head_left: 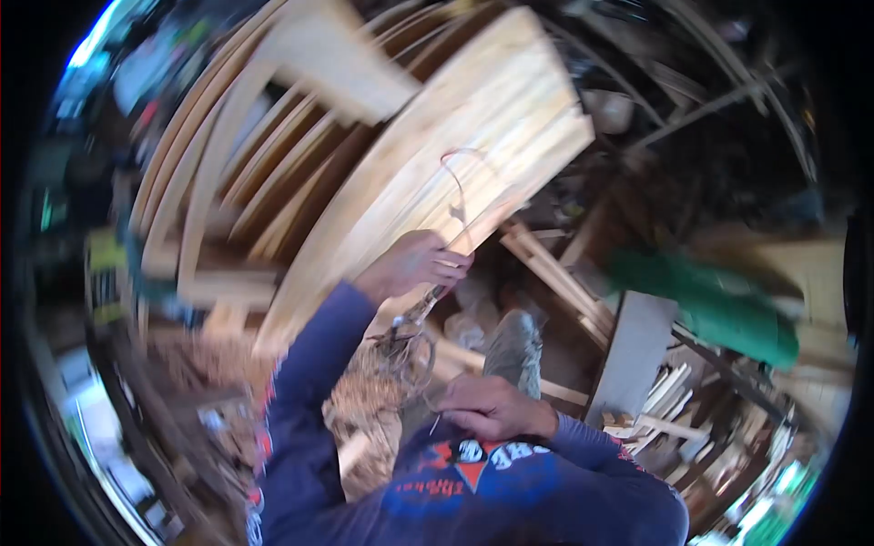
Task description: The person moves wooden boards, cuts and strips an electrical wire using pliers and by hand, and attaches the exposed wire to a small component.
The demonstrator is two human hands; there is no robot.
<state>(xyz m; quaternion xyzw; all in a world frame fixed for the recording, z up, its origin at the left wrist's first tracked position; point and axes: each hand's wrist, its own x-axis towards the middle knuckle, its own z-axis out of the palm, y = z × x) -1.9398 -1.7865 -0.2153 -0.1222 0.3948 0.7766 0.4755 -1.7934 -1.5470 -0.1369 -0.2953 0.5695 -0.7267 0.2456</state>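
Note:
My left hand (414, 264) is closed at the lower edge of a pale wooden board (437, 155), its fingers curled round something dark and narrow that is blurred. From these fingers a thin reddish cord (462, 205) loops up over the board's face. Below hangs a tangle of thin cord (414, 355), which runs down towards my right hand. In front of my chest, my right hand (482, 407) is closed in a pinch on the thin cord, with a short pale end showing beneath the fingers.
Curved wooden pieces (259, 155) stand in a row at the upper left. Wood shavings (364, 400) cover the floor. A grey board (635, 355), a green roll (701, 305) and wooden offcuts (669, 391) lie at the right. My knee (515, 350) shows between the hands.

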